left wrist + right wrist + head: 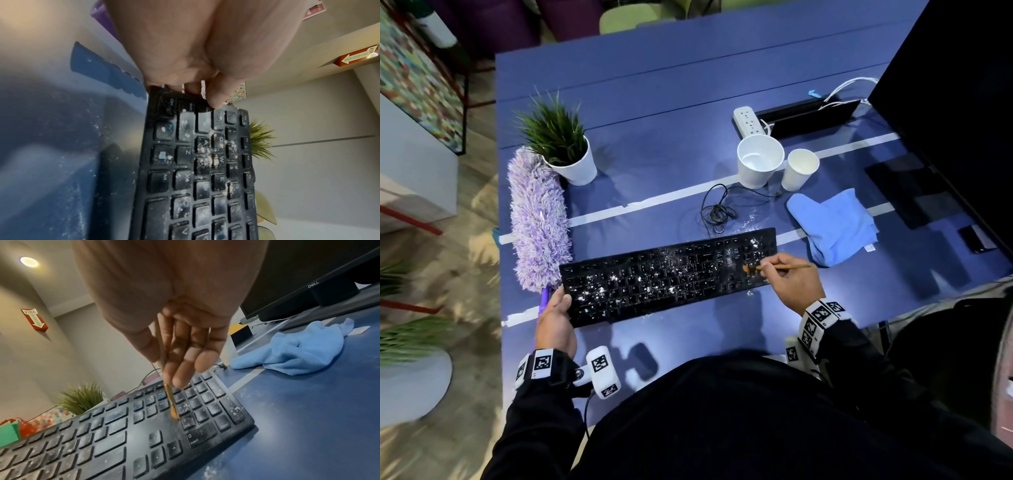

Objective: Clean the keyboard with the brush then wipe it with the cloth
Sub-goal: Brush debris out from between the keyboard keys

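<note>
While left hand (556, 320) grips keyboard (671, 277) edge | right hand (791, 277) holds brush (777, 267)

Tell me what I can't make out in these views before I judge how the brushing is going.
- Left hand fingers under the keyboard: hidden by its edge in the head view and by the palm in the left wrist view.
- Brush bristles: too small in the head view, blurred in the right wrist view.
- Duster handle: covered by the left hand.
- Monitor: cut off by the frame edge.
</note>
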Demonstrator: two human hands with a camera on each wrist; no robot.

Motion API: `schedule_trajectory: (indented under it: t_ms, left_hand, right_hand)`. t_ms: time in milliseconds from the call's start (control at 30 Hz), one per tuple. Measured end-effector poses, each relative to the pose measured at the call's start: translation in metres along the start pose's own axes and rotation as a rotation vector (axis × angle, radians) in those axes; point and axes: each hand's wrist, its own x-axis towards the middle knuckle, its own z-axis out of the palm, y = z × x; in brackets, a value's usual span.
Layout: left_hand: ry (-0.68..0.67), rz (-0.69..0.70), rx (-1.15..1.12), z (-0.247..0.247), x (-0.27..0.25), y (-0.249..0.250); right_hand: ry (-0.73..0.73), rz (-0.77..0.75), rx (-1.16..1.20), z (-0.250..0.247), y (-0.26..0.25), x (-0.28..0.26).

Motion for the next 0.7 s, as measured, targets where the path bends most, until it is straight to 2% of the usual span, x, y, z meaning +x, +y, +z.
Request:
schedule_trajectory:
  t_ms: [133,233,300,433,567,700]
  left_hand:
    - [-0.016,0.024,0.0,0.002,0.0,-0.001]
    - [-0.018,0.02,0.005,-0.005,0.008,-0.006]
    - [-0.025,0.017,-0.004,-0.01,0.01,-0.005]
    - [-0.035,0.004,0.002,-0.01,0.008,-0.005]
    - [-0.042,0.005,-0.007,-0.009,0.007,-0.007]
    - [-0.07,-0.012,-0.003,-0.017,0.016,-0.009]
  right_hand:
    - [-0.035,0.074,-0.162,-0.003,-0.002,-0.003]
    - [0.03,0.038,-0.002,-0.004,0.001,0.0]
    - [0.058,0.017,-0.009,-0.004,0.003,0.003]
    - [-0.087,0.109,-0.22,-0.005,0.012,0.003]
    - [-0.078,0.038,-0.05,-0.001,0.011,-0.001]
    - [0.032,0.155,-0.31,-0.007,0.009,-0.004]
